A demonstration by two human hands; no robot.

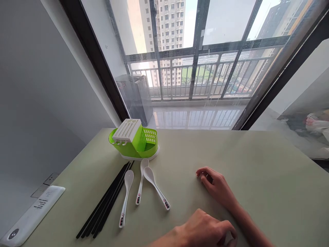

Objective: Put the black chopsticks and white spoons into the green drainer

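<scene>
My right hand [213,183] rests on the table to the right of the spoons. Its fingers are loosely bent, with a gap at the thumb and nothing visible in them. Nearer the front edge, my left hand [205,228] is loosely curled, a gap showing between its bent fingers. No object shows in it, and its lower part is cut off by the frame. Three white spoons lie to the left of both hands: a right one [157,188], a middle one [141,185] and a left one [125,199]. The right spoon's bowl overlaps the middle one.
Several black chopsticks [108,202] lie left of the spoons. Behind them stands a green utensil caddy [133,149] with a white slotted top. A long white object [33,214] with dark printing sits at the left edge of the pale table [257,157]. Beyond is a glass window.
</scene>
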